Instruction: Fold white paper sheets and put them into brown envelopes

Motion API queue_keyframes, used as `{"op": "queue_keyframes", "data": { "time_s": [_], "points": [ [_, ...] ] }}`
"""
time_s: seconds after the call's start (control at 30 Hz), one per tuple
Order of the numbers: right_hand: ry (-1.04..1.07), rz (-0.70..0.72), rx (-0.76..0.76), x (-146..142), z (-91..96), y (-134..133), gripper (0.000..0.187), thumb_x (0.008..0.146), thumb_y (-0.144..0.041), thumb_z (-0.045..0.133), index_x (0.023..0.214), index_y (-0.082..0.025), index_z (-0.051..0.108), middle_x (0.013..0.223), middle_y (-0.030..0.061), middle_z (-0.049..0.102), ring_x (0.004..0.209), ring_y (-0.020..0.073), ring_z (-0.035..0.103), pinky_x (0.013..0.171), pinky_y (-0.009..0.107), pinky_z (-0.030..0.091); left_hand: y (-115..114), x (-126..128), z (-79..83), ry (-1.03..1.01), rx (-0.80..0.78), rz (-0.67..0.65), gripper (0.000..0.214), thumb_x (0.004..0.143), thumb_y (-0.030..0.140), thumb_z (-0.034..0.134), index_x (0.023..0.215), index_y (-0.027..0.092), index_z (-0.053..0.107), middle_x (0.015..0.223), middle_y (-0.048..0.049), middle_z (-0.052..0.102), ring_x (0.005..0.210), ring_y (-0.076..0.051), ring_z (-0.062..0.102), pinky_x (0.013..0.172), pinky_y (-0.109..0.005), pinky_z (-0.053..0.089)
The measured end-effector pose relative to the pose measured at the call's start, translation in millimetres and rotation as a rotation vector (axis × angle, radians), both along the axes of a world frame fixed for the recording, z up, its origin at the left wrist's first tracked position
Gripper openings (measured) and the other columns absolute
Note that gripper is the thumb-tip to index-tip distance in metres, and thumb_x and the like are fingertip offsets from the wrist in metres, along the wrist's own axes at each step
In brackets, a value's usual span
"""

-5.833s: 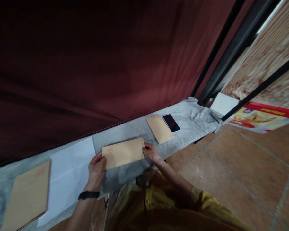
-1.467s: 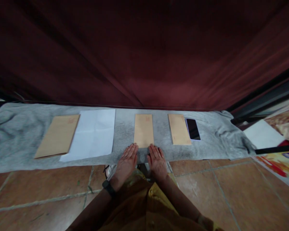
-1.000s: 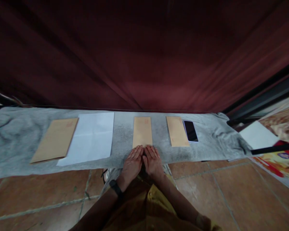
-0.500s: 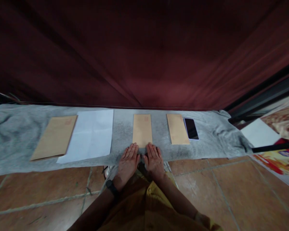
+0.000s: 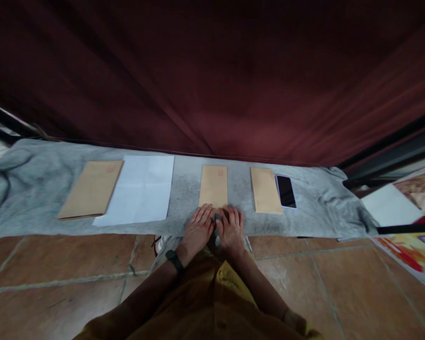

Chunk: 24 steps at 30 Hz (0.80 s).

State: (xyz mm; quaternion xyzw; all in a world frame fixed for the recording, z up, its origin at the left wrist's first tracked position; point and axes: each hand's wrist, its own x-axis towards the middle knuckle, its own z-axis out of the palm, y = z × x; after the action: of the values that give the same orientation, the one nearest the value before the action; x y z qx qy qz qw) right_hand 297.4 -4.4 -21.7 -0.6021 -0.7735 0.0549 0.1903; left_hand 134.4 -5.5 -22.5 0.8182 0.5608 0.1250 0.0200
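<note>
A brown paper envelope [image 5: 213,185] with a small reddish print at its upper right lies flat on the grey cloth in front of me. My left hand [image 5: 199,227] rests palm down on its near edge, fingers stretched out. Beside it, my right hand [image 5: 231,231] lies on the right part of the same edge, its fingers extended and slightly apart. Both hands cover the envelope's near end, and the thumbs point toward each other. To the right is another brown envelope [image 5: 266,191]. White paper sheets [image 5: 145,189] lie to the left, partly under a stack of brown envelopes [image 5: 92,189].
A phone [image 5: 286,191] lies beside the right envelope. The grey cloth [image 5: 186,189] covers a narrow bench along a dark red curtain [image 5: 212,94]. Printed packaging [image 5: 411,250] and a dark metal bar [image 5: 407,228] are at the right, above the tiled floor [image 5: 304,278].
My hands have drawn slightly closer together along the envelope's near edge. The whole view has turned a little, so the things on the bench appear shifted right.
</note>
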Motion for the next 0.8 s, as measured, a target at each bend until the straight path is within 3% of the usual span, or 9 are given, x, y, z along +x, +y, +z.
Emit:
{"op": "queue_keyframes", "data": {
  "time_s": [0.23,0.57,0.8],
  "points": [
    [0.006,0.076,0.011,-13,-4.5,-1,0.049,0.106,-0.037,0.041,0.15,-0.019,0.05,0.158,0.0133,0.045,0.148,0.0309,0.033,0.121,0.054,0.021,1,0,1.2,0.017,-0.04,0.007,0.053,0.099,0.021,0.041,0.15,0.013,0.048,0.16,-0.0097,0.042,0.152,-0.024,0.033,0.127,-0.044,0.025],
    [-0.032,0.017,0.017,19,-16.0,0,0.049,0.106,-0.033,0.04,0.152,-0.016,0.047,0.156,0.0112,0.048,0.146,0.0291,0.037,0.122,0.05,0.019,-4,-18,-6.4,-0.03,0.004,0.129,0.055,0.102,0.034,0.042,0.151,0.011,0.046,0.158,-0.0153,0.044,0.15,-0.025,0.036,0.125,-0.046,0.026],
    [-0.043,0.0,0.048,16,-17.8,-1,0.05,0.105,-0.034,0.041,0.15,-0.013,0.049,0.157,0.0145,0.046,0.147,0.0323,0.036,0.121,0.055,0.019,-5,-15,-6.2,0.012,0.032,0.179,0.054,0.103,0.033,0.041,0.149,0.006,0.047,0.155,-0.0195,0.047,0.149,-0.028,0.038,0.124,-0.048,0.028]
  ]
}}
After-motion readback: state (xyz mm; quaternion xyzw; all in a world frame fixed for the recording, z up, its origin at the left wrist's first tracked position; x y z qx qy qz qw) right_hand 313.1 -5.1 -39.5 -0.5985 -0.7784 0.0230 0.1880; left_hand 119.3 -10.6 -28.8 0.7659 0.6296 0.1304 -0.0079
